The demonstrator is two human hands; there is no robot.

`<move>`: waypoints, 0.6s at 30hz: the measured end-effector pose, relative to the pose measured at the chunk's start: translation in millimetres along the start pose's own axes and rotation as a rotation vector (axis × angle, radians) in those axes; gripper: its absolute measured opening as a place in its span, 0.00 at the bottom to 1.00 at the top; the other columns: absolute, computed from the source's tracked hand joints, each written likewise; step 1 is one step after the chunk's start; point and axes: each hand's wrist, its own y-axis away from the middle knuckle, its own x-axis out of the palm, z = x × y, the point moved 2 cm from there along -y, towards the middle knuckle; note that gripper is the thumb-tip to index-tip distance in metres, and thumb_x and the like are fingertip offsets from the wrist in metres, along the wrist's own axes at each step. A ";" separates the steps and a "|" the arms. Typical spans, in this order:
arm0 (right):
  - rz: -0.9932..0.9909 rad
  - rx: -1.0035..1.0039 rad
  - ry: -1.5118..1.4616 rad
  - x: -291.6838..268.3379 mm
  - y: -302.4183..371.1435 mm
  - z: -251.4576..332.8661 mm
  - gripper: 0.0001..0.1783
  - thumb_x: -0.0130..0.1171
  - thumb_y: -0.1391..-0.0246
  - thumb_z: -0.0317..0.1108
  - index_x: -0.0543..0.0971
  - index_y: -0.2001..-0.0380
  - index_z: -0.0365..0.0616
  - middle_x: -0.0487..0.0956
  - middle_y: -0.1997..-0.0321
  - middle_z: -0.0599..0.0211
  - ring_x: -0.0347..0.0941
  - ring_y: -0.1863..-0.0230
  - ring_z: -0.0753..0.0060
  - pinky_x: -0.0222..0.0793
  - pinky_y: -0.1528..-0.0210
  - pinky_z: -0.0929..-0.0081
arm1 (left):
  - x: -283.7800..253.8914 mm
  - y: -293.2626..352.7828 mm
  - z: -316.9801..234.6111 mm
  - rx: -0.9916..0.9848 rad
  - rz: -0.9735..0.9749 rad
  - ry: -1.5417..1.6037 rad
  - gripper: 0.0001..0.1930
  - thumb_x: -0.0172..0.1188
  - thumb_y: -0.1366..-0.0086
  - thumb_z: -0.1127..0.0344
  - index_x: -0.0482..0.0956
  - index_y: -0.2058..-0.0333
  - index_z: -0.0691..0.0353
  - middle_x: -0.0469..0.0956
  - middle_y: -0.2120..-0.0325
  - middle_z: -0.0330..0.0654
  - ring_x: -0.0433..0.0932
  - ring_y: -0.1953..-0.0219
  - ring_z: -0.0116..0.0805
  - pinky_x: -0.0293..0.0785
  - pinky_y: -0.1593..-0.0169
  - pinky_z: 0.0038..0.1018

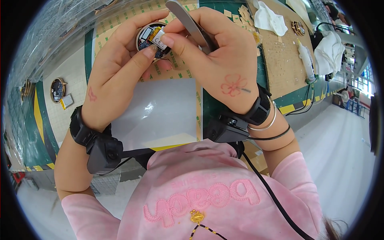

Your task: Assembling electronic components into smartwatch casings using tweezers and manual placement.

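My left hand (pixel 114 70) is closed around a small round watch case (pixel 140 39) with a gold-coloured rim, held above the table with its open inside up. Blue circuitry shows inside it. A silver pouch battery (pixel 158 40) with yellow tape lies over the opening. My left thumb presses by the battery's lower edge. The thumb and index finger of my right hand (pixel 226 56) pinch the battery's right side. Metal tweezers (pixel 188 21) are tucked in the same hand, sticking up and left past the knuckles. Fingers partly hide the case.
Another round case (pixel 58 90) with a loose battery (pixel 67 101) lies on the left. A glossy pale sheet (pixel 160 114) rests before me on printed backing paper (pixel 199 100). Right: brown board (pixel 286 74), white cloth (pixel 270 19), gold-coloured round parts (pixel 297 28), white tube (pixel 305 62).
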 end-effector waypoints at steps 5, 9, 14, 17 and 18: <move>-0.051 -0.033 0.100 4.1 2.4 -8.3 0.05 0.63 0.53 0.29 0.80 0.72 0.40 0.77 0.81 0.62 0.77 0.79 0.71 0.70 0.77 0.79 | -1.5 -1.7 -3.2 0.000 0.022 -0.024 0.24 0.45 0.33 0.70 0.58 0.39 0.66 0.73 0.58 0.37 0.74 0.63 0.19 0.64 0.66 0.14; -0.051 -0.048 0.076 7.7 1.0 -2.7 0.04 0.63 0.53 0.28 0.81 0.71 0.41 0.76 0.81 0.62 0.75 0.81 0.69 0.69 0.78 0.77 | -5.9 -2.7 -1.9 0.021 0.005 0.012 0.25 0.45 0.33 0.70 0.57 0.39 0.66 0.74 0.59 0.37 0.74 0.63 0.19 0.64 0.65 0.14; -0.059 -0.116 0.082 5.8 1.6 -6.4 0.05 0.62 0.53 0.27 0.82 0.69 0.41 0.77 0.80 0.63 0.75 0.79 0.67 0.70 0.76 0.77 | -5.5 -3.2 -0.6 0.023 -0.007 -0.023 0.25 0.45 0.33 0.70 0.57 0.38 0.66 0.75 0.60 0.37 0.74 0.63 0.20 0.64 0.64 0.13; -0.076 -0.315 0.199 6.4 -3.1 -9.1 0.06 0.63 0.53 0.28 0.82 0.69 0.41 0.78 0.78 0.62 0.75 0.78 0.66 0.70 0.74 0.75 | -5.4 -3.3 -2.9 0.039 -0.024 -0.033 0.25 0.45 0.33 0.69 0.57 0.38 0.66 0.75 0.60 0.37 0.75 0.63 0.20 0.64 0.64 0.13; -0.079 -0.314 0.198 6.4 -3.3 -10.0 0.06 0.63 0.53 0.28 0.82 0.69 0.41 0.78 0.78 0.62 0.75 0.78 0.66 0.70 0.74 0.75 | -3.5 -2.6 -4.3 0.033 -0.030 -0.016 0.25 0.45 0.33 0.69 0.57 0.38 0.66 0.75 0.60 0.37 0.75 0.63 0.20 0.64 0.64 0.13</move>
